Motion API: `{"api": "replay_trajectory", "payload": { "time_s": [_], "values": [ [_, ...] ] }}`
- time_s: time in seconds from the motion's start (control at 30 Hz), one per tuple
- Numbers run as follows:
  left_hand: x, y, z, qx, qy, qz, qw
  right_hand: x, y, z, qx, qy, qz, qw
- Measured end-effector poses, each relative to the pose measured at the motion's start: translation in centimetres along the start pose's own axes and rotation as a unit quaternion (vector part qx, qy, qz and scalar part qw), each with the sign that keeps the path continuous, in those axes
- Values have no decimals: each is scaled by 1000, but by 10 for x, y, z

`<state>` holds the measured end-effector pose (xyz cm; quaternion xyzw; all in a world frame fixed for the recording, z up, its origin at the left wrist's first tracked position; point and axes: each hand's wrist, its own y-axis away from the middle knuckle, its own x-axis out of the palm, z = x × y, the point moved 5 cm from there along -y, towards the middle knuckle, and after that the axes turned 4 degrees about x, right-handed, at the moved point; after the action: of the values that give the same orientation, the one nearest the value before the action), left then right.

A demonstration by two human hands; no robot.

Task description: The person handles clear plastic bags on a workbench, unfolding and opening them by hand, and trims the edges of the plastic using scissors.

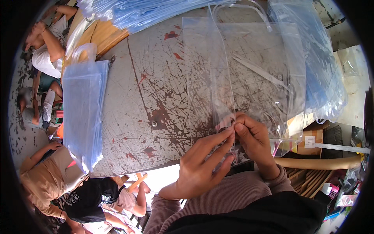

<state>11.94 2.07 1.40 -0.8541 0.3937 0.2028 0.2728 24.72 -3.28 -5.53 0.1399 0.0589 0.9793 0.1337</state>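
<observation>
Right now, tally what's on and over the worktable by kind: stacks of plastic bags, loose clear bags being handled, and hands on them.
Stacks of bluish plastic bags: 3 (left stack, top stack, right stack)
Clear bag being handled: 1 (clear bag)
Hands pinching its lower edge: 2 (left hand, right hand)
Total: 6

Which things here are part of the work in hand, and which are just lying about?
In hand:
left hand and right hand, pinching the lower edge of a clear plastic bag on the scratched table.

Lying about:
blue-tinted bag stack, bag pile, cardboard box.
</observation>
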Motion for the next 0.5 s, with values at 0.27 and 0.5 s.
{"api": "replay_trajectory", "payload": {
  "time_s": [0.27,0.5],
  "values": [
    [-22,2,17,-39,-121,-161,979,2,-5,7,-28,-136,16,990],
    [-13,19,50,-248,322,-110,907,-3,-2,13,-25,-161,-4,987]
  ]
}}
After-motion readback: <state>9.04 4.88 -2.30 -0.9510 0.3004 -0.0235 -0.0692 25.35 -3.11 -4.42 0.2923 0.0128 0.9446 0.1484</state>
